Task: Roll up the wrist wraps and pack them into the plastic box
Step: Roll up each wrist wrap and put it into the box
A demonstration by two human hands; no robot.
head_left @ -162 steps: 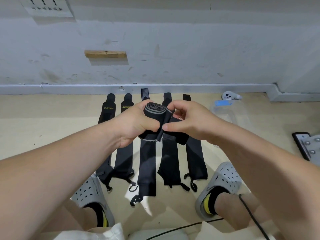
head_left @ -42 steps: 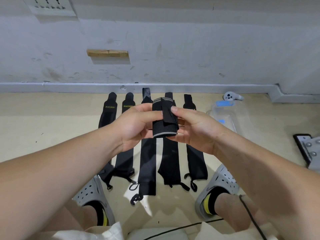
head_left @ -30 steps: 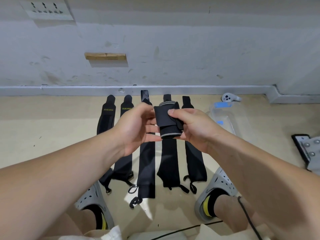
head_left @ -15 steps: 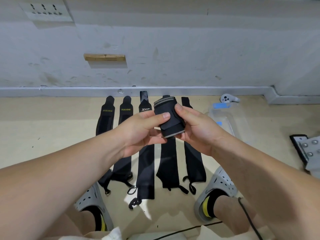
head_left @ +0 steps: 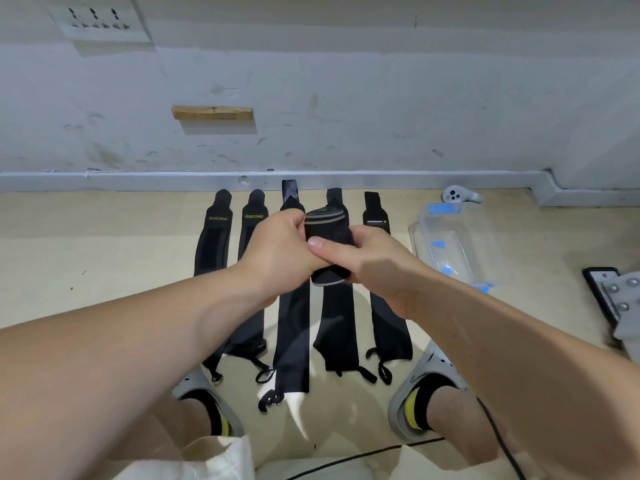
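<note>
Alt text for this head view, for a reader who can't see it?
The left hand and right hand grip a rolled black wrist wrap above five flat wraps laid side by side on the floor. A clear plastic box sits to their right.

I count five flat wrist wraps (head_left: pixel 336 323) on the floor. One rolled wrist wrap (head_left: pixel 325 220) sits between my left hand (head_left: pixel 277 251) and right hand (head_left: pixel 377 261). Also logged: one clear plastic box (head_left: pixel 485 244), one white controller (head_left: pixel 457 195), two grey clogs (head_left: pixel 433 368).

Single head-worn wide-angle view, facing forward-down at floor (head_left: pixel 104 254), wall (head_left: pixel 346 81) beyond.
</note>
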